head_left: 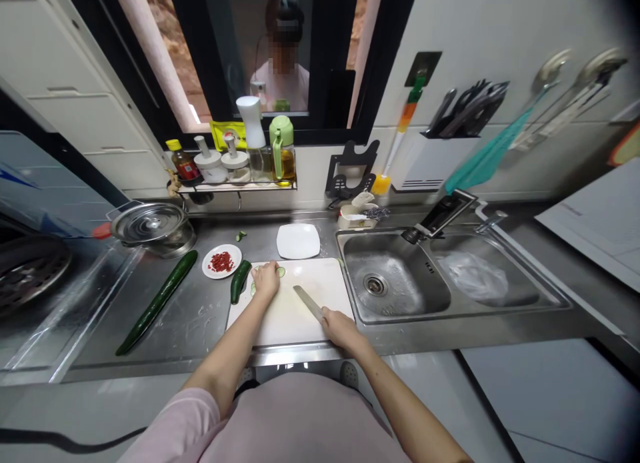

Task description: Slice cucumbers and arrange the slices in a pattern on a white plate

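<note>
My right hand grips the handle of a kitchen knife, whose blade lies low over the middle of the white cutting board and points to the far left. At the board's upper left, my left hand has its fingers curled down around pale green cucumber slices; the hand hides part of them. A short piece of cucumber rests at the board's left edge, just beside my left fingers. Farther left, a long whole cucumber lies slantwise on the steel counter.
A white plate of chopped red pieces stands left of the board, and a square white plate behind it. A lidded pot is at the far left. To the right is a double sink; a shelf of seasonings hangs behind.
</note>
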The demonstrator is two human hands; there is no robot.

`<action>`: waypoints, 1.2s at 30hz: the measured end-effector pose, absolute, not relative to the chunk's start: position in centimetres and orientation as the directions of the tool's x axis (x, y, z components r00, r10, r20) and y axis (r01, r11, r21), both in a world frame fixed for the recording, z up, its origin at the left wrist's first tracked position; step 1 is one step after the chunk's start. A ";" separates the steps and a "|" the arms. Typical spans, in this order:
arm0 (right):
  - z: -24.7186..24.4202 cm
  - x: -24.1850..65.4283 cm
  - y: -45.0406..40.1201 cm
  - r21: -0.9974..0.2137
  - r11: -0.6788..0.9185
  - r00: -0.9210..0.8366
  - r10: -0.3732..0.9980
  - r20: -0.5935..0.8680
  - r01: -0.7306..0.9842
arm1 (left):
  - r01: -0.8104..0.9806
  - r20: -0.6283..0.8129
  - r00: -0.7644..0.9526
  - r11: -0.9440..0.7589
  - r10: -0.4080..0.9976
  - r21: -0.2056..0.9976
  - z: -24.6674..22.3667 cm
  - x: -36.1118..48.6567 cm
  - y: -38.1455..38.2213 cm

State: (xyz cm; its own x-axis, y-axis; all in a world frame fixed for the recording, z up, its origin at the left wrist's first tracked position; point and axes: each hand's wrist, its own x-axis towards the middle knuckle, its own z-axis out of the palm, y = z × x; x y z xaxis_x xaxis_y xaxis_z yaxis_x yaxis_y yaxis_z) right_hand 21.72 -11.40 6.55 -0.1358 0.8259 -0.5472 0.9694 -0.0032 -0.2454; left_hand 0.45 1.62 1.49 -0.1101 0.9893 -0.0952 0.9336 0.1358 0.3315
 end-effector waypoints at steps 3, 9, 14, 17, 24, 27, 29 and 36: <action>6.5 21.8 -11.3 -0.248 0.000 -0.142 0.821 -0.553 0.969 | 0.854 -0.197 -0.188 0.259 0.962 0.451 1.7 0.1 1.6; 6.5 21.8 -11.1 -0.236 0.000 -0.138 0.811 -0.568 0.972 | 0.764 -0.327 -0.200 0.356 0.923 0.537 1.4 -0.3 0.0; 6.4 21.9 -11.1 -0.231 0.032 -0.158 0.821 -0.549 0.972 | 0.870 -0.287 -0.118 0.239 0.951 0.432 1.3 0.1 -1.1; 6.7 21.6 -11.1 -0.221 0.067 -0.177 0.829 -0.530 0.973 | 0.910 -0.241 -0.099 0.185 0.965 0.370 1.2 0.2 -1.0; 7.4 20.8 -11.2 -0.215 0.097 -0.196 0.841 -0.505 0.972 | 0.912 -0.264 -0.105 0.199 0.959 0.359 0.9 0.0 -0.6; 7.4 20.5 -11.2 -0.204 0.108 -0.200 0.839 -0.507 0.973 | 0.906 -0.268 -0.108 0.206 0.957 0.371 0.8 -0.1 -0.6; 7.3 20.3 -11.2 -0.198 0.113 -0.201 0.838 -0.508 0.974 | 0.901 -0.266 -0.113 0.211 0.957 0.378 0.8 -0.1 -0.6; 7.3 19.9 -11.2 -0.192 0.099 -0.188 0.826 -0.532 0.976 | 0.896 -0.270 -0.121 0.222 0.955 0.385 0.8 -0.1 -0.7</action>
State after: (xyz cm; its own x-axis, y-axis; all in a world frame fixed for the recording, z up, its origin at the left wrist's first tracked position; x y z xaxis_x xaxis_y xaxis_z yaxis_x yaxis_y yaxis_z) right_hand 19.90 -11.25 7.34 -0.1879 0.8255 -0.5321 0.9765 0.0986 -0.1918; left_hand -0.11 -0.69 0.77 -0.1210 0.9553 -0.2697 0.8959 0.2220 0.3847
